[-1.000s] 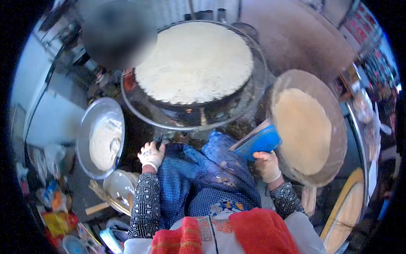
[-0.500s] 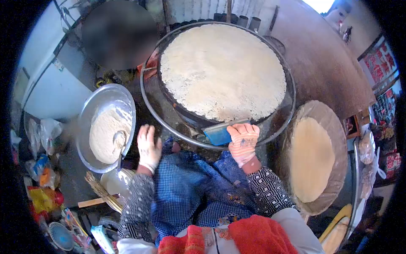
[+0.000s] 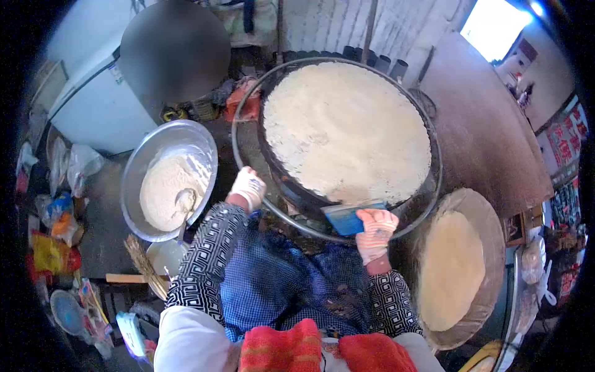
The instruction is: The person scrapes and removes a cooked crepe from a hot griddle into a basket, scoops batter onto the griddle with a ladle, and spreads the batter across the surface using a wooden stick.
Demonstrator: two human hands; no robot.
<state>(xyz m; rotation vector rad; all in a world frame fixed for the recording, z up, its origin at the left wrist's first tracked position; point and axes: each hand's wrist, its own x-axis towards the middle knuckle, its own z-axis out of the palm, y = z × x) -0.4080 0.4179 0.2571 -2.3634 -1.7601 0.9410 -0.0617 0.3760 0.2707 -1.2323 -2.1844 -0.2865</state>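
A wide pale pancake [image 3: 347,130] covers the round dark griddle [image 3: 291,189], which sits inside a metal ring [image 3: 285,220]. My right hand [image 3: 377,235], in a striped glove, grips a blue scraper [image 3: 346,218] at the griddle's near edge. A browned patch shows on the pancake just beyond the blade. At the near left of the ring, my gloved left hand [image 3: 249,188] has its fingers curled over the metal. Left of it stands a steel bowl [image 3: 133,214] of thick batter [image 3: 162,195] with a ladle [image 3: 185,199] in it.
A round tray [image 3: 489,297] at right bears a flat pale pancake [image 3: 452,273]. Below the bowl are a straw brush [image 3: 144,263] and a smaller container [image 3: 166,255]. A brown board [image 3: 483,130] lies right of the griddle; plastic bags [image 3: 83,164] sit at far left.
My left hand has moved up from beside the bowl to the metal ring, its spread fingers now curled. My right hand still holds the scraper at the griddle's near edge. The view has shifted.
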